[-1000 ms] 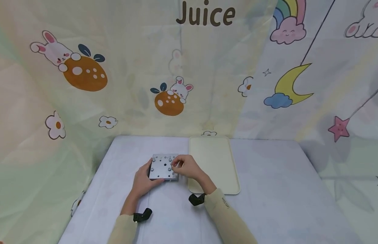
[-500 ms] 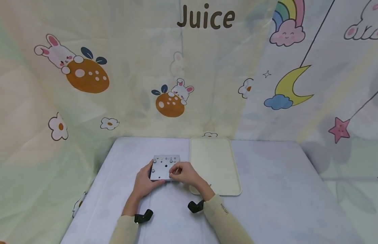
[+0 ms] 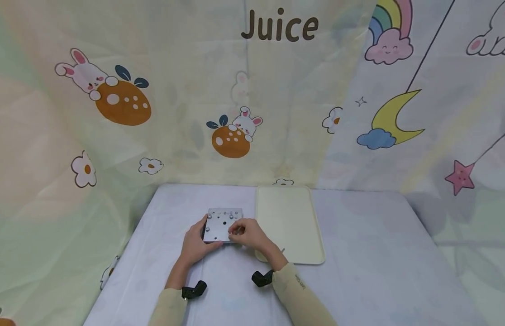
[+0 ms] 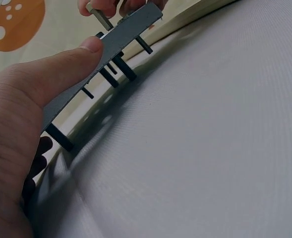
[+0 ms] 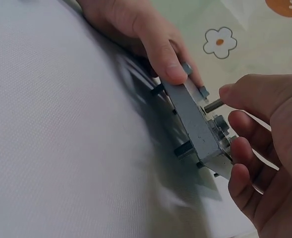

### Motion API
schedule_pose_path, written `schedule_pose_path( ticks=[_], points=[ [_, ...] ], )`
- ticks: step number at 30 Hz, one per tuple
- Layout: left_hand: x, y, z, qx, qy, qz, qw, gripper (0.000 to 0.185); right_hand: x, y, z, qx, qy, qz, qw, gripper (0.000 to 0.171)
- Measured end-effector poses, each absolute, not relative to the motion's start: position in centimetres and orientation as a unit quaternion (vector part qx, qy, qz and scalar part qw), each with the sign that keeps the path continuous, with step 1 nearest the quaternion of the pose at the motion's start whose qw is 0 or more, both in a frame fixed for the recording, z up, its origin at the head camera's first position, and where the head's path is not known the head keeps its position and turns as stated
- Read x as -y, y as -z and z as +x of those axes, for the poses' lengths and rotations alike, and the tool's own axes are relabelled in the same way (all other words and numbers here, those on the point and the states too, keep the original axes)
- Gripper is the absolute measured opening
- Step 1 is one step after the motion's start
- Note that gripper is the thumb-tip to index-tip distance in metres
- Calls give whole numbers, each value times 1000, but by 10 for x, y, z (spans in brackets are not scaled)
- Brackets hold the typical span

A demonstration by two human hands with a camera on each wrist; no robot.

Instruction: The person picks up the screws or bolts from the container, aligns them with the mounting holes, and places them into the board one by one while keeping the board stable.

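Observation:
A grey metal plate [image 3: 216, 230] with holes and several bolts stands off the white table, bolt shanks poking out below it in the left wrist view. My left hand [image 3: 194, 244] grips it from the left side, thumb [image 4: 69, 64] on the near edge. Over the near right part of the plate, my right hand [image 3: 251, 234] pinches a bolt [image 5: 214, 105] between thumb and fingers. The bolt is tilted, its threaded end close above the plate's top face. Beside it in the right wrist view, another bolt head [image 5: 220, 124] sits on the plate. My right fingers hide the plate's right side in the head view.
A cream tray [image 3: 293, 217] lies to the right of the plate, partly behind my right wrist. A small thin piece [image 3: 283, 250] shows on the tray near that wrist. Behind the table hangs a printed cloth [image 3: 175, 90].
My right hand has moved from the plate's right middle toward its near right corner, still pinching a small piece. My left hand keeps its grip. The whole head view has shifted slightly.

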State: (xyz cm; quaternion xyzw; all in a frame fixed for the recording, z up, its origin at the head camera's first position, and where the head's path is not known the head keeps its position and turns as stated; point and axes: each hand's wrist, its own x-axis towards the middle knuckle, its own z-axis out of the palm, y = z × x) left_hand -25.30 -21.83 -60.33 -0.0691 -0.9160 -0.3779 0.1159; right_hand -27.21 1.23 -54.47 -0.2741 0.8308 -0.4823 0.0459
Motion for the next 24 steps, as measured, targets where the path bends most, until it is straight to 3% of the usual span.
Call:
schedule_pose_path(
  ticks=[24],
  points=[
    [216,602,-250,917,373,-66,122,117,-11,547,-273,-834,473,-275,63,5]
  ],
)
